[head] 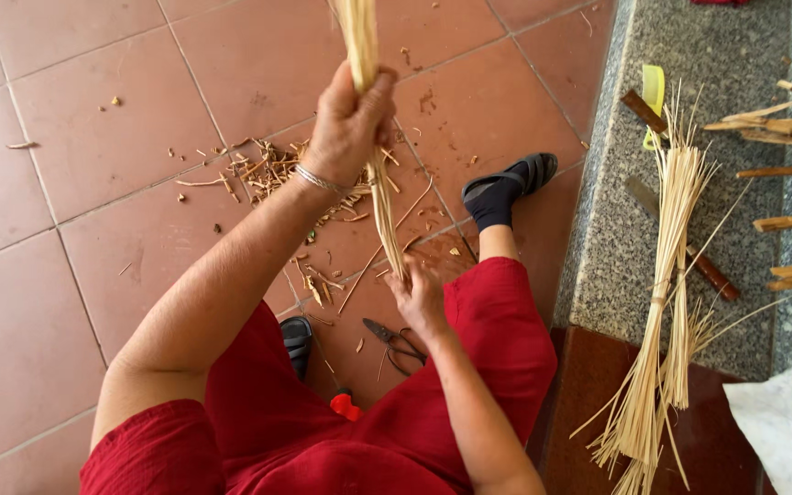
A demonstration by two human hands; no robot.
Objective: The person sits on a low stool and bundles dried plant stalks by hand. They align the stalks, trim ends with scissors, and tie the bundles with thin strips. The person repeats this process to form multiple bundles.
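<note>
The left hand (350, 119) is shut tight around a bunch of thin pale sticks (379, 174), up over the red tile floor (66, 275). The right hand (419, 298) pinches the low end of the same bunch, fingers curled. Small black scissors (394, 339) lie on the floor just beside it. More sticks (662, 302) lie on the grey stone ledge (744, 82).

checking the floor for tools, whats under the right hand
Under the right hand on the tiled floor lie dark scissors and straw scraps. The hand and red trouser leg cover whatever lies beneath them.
</note>
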